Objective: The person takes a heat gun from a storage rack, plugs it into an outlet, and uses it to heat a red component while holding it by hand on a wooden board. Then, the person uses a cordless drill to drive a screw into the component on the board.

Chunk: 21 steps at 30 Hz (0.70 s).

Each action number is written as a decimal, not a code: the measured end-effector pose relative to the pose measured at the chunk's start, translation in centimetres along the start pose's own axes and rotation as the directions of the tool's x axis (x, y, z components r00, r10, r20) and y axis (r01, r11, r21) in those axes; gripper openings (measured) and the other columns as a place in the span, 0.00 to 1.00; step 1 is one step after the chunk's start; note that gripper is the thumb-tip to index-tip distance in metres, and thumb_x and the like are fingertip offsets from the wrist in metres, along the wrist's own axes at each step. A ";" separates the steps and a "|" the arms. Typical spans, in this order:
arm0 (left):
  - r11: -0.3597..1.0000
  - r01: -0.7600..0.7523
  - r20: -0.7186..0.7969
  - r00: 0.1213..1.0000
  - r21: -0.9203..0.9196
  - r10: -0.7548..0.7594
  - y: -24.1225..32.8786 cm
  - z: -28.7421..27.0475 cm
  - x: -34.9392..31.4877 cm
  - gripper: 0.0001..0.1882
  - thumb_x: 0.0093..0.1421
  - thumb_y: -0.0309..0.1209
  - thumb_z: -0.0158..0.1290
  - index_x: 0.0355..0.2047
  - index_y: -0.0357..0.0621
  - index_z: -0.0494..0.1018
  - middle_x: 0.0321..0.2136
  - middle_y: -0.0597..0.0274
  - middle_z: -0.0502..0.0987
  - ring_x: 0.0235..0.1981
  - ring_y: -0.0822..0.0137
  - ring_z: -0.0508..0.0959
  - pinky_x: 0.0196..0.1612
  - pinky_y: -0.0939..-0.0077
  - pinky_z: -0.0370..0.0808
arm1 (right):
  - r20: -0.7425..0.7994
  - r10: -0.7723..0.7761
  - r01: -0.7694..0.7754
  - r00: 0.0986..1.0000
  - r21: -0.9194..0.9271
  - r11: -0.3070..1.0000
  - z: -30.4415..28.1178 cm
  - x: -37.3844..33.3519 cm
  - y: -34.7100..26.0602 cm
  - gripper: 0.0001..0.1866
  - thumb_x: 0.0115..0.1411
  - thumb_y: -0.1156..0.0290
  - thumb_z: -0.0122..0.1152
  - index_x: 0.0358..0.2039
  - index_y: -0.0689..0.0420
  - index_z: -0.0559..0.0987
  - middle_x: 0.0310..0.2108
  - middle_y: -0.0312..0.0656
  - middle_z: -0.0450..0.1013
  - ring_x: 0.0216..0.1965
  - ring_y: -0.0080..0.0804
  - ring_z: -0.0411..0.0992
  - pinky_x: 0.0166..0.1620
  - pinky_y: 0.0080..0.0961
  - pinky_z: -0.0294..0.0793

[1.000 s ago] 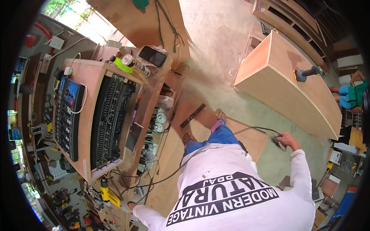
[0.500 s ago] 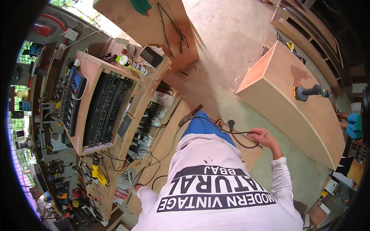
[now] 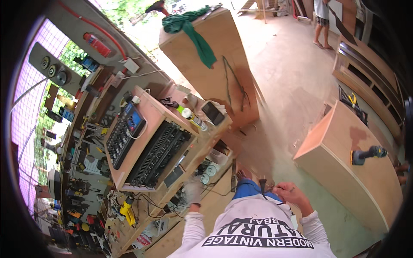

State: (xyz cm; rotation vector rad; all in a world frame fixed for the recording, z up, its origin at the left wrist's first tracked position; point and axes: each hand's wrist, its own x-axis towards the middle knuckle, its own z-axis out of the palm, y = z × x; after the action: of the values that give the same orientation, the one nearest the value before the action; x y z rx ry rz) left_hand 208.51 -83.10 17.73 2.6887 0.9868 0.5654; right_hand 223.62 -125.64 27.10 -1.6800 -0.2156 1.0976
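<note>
- Head view: our right hand point(image 3: 292, 193) pinches the thin, flexible black cord point(image 3: 263, 185), which loops before the blue trousers point(image 3: 244, 191).
- Our left hand point(image 3: 192, 192), blurred, lies near the wooden tabletop point(image 3: 201, 146); we cannot tell whether its fingers are spread or pressed together.
- On the tabletop we see a boxy plywood case point(image 3: 138, 148) with a ridged black front.
- At right, a smooth, flat-panelled plywood cabinet point(image 3: 344, 185) bears a drill point(image 3: 365, 155).

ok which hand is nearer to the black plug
Right. The right hand is just to the right of the black plug, closed on its cord; the left hand, blurred, is farther off on the plug's left side.
</note>
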 end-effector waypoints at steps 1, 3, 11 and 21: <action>0.918 -0.096 0.242 0.949 -0.385 0.200 8.8 -2.7 1.3 0.15 0.64 0.37 0.55 0.48 0.47 0.78 0.40 0.57 0.81 0.43 0.60 0.79 0.44 0.64 0.73 | 0.004 -0.017 0.017 1.000 -0.003 1.000 0.3 0.9 -1.5 0.16 0.68 0.62 0.59 0.31 0.63 0.81 0.17 0.33 0.70 0.18 0.21 0.69 0.22 0.23 0.69; 0.655 -0.009 0.464 0.697 -0.756 0.546 18.5 -6.7 0.7 0.17 0.66 0.34 0.55 0.54 0.44 0.75 0.46 0.56 0.79 0.51 0.60 0.77 0.55 0.67 0.70 | 0.030 -0.064 0.065 0.998 -0.049 0.997 1.3 3.1 -4.6 0.16 0.68 0.61 0.59 0.31 0.63 0.81 0.17 0.33 0.71 0.17 0.21 0.68 0.22 0.25 0.67; 0.566 -0.543 0.366 0.439 -0.620 0.821 20.7 -6.9 2.7 0.12 0.61 0.35 0.60 0.43 0.43 0.77 0.43 0.59 0.80 0.51 0.56 0.76 0.58 0.57 0.69 | 0.249 -0.002 0.053 0.969 -0.201 0.978 0.1 4.6 -11.1 0.16 0.68 0.60 0.61 0.34 0.62 0.81 0.19 0.31 0.72 0.20 0.18 0.68 0.23 0.19 0.66; 0.610 0.316 0.647 0.612 -0.727 0.454 22.8 -3.9 11.7 0.09 0.60 0.27 0.57 0.41 0.39 0.76 0.40 0.59 0.79 0.45 0.62 0.79 0.50 0.68 0.76 | 0.094 -0.543 -0.274 0.835 0.925 -0.262 1.8 10.7 -13.4 0.16 0.74 0.71 0.46 0.55 0.68 0.72 0.29 0.33 0.73 0.19 0.13 0.65 0.33 0.20 0.71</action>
State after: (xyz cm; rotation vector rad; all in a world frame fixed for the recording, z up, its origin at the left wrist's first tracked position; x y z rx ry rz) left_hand 228.06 -92.26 32.11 1.7580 0.2050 -0.2242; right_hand 233.16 -112.27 32.38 0.3377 0.1810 0.9215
